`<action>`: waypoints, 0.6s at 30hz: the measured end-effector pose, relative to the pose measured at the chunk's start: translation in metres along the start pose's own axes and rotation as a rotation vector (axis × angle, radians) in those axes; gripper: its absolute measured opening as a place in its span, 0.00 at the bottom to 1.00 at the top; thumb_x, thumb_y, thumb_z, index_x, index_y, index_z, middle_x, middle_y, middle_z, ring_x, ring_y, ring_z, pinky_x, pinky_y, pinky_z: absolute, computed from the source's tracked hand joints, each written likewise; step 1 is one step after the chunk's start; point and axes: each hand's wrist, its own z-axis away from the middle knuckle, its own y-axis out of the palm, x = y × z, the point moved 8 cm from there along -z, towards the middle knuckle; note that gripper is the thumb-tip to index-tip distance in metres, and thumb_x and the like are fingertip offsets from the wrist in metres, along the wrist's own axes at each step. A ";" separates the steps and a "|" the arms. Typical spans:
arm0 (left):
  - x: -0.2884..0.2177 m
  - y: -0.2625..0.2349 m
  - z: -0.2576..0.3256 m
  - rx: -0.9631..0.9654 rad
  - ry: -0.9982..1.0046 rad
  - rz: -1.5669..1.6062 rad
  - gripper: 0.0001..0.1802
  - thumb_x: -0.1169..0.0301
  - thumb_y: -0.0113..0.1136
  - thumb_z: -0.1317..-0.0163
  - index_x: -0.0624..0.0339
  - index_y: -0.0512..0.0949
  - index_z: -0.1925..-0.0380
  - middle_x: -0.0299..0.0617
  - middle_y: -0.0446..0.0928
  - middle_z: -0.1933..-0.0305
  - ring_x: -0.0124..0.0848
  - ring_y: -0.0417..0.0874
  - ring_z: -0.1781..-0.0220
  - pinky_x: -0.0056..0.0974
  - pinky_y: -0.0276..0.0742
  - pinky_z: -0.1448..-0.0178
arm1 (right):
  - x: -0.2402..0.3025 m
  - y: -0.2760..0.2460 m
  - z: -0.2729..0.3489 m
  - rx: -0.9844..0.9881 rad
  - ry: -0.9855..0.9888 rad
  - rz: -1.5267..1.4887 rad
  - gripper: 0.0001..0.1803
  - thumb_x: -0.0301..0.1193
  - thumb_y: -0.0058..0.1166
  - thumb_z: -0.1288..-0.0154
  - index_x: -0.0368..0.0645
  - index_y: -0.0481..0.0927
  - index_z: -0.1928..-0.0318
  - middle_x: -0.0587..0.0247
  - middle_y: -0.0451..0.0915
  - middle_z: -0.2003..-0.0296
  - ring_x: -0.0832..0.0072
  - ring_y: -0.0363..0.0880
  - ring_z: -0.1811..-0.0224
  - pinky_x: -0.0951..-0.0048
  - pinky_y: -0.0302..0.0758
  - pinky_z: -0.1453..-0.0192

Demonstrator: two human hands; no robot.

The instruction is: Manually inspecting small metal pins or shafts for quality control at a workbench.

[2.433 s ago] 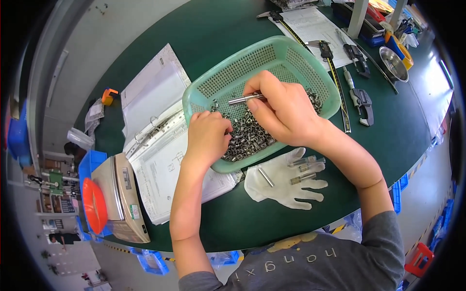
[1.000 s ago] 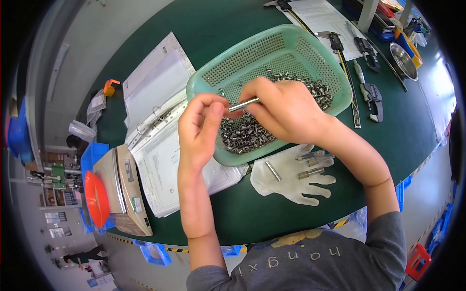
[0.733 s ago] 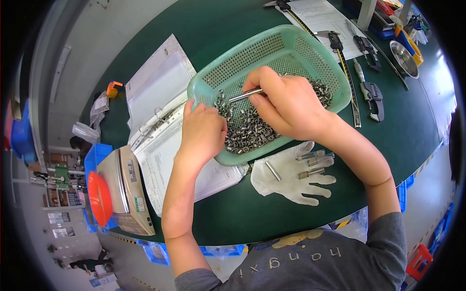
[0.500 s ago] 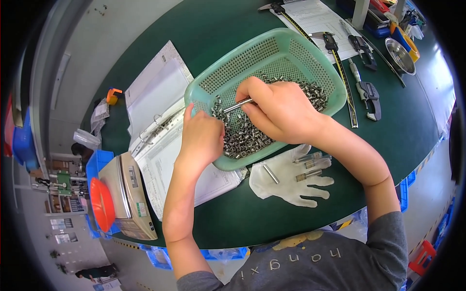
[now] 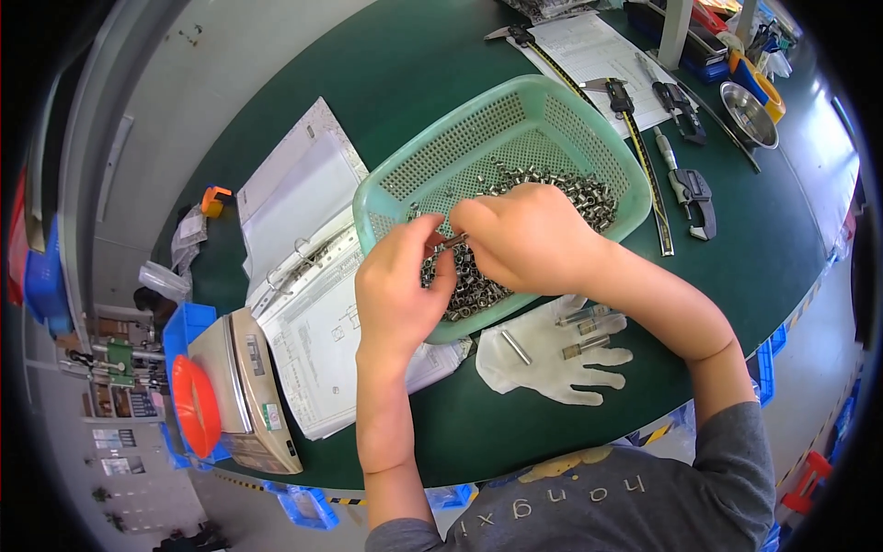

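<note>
a dark green round-edged desk (image 5: 386,74) carries a pale green perforated plastic basket (image 5: 478,138) with a heap of small shiny metal sleeves (image 5: 543,184) in it. beside the basket lie an open white ring binder of drawings (image 5: 303,276) and a white cloth glove (image 5: 552,354) bearing short steel pins. over the basket, the right hand (image 5: 529,235) is closed around a thin metal rod (image 5: 451,244); the left hand (image 5: 400,290) pinches its tip with curled fingers.

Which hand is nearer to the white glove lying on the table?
Right. The right hand is over the green basket just above the white glove; the left hand sits farther to the glove's left.
</note>
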 end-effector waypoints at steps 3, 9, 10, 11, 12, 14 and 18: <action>-0.010 0.005 0.002 -0.005 0.096 -0.224 0.18 0.82 0.62 0.60 0.59 0.74 0.64 0.40 0.76 0.72 0.35 0.79 0.71 0.37 0.74 0.69 | 0.007 0.006 0.002 -0.044 -0.110 0.139 0.09 0.27 0.52 0.53 0.42 0.69 0.68 0.60 0.73 0.81 0.60 0.76 0.81 0.63 0.72 0.76; -0.004 -0.005 0.001 -0.044 0.054 -0.175 0.21 0.82 0.62 0.59 0.59 0.74 0.61 0.40 0.76 0.73 0.37 0.79 0.72 0.38 0.74 0.70 | 0.003 -0.005 0.000 -0.104 -0.072 0.036 0.09 0.23 0.52 0.51 0.42 0.71 0.66 0.60 0.73 0.81 0.61 0.73 0.82 0.63 0.69 0.79; -0.002 -0.006 0.001 -0.051 0.048 -0.175 0.21 0.82 0.62 0.59 0.59 0.74 0.61 0.40 0.76 0.73 0.37 0.79 0.72 0.38 0.74 0.70 | 0.002 -0.007 0.000 -0.117 -0.040 -0.056 0.09 0.23 0.51 0.50 0.42 0.71 0.65 0.60 0.73 0.82 0.61 0.73 0.82 0.63 0.68 0.79; -0.001 -0.005 0.002 -0.042 0.057 -0.157 0.21 0.82 0.62 0.60 0.59 0.73 0.60 0.40 0.76 0.73 0.37 0.79 0.72 0.38 0.74 0.70 | 0.002 -0.005 -0.001 -0.114 -0.031 -0.081 0.09 0.23 0.50 0.49 0.42 0.71 0.65 0.60 0.72 0.83 0.60 0.73 0.82 0.62 0.68 0.79; -0.002 -0.003 0.003 -0.032 0.064 -0.136 0.22 0.82 0.62 0.60 0.59 0.73 0.59 0.40 0.76 0.73 0.37 0.79 0.72 0.38 0.74 0.70 | 0.002 -0.004 0.000 -0.106 -0.035 -0.079 0.09 0.23 0.50 0.49 0.42 0.71 0.65 0.60 0.72 0.83 0.60 0.73 0.82 0.62 0.68 0.79; -0.004 -0.003 0.003 -0.035 0.051 -0.126 0.23 0.82 0.62 0.60 0.59 0.73 0.59 0.40 0.76 0.73 0.37 0.79 0.72 0.38 0.74 0.70 | 0.002 -0.001 0.000 -0.082 -0.042 -0.044 0.09 0.23 0.51 0.50 0.42 0.71 0.65 0.60 0.72 0.83 0.60 0.72 0.83 0.63 0.68 0.79; -0.004 0.001 0.006 0.015 0.045 -0.223 0.24 0.82 0.62 0.61 0.59 0.73 0.58 0.40 0.76 0.73 0.38 0.78 0.72 0.38 0.73 0.70 | 0.008 0.004 -0.001 -0.053 -0.109 0.017 0.10 0.23 0.51 0.51 0.41 0.71 0.65 0.60 0.73 0.81 0.61 0.72 0.83 0.63 0.68 0.80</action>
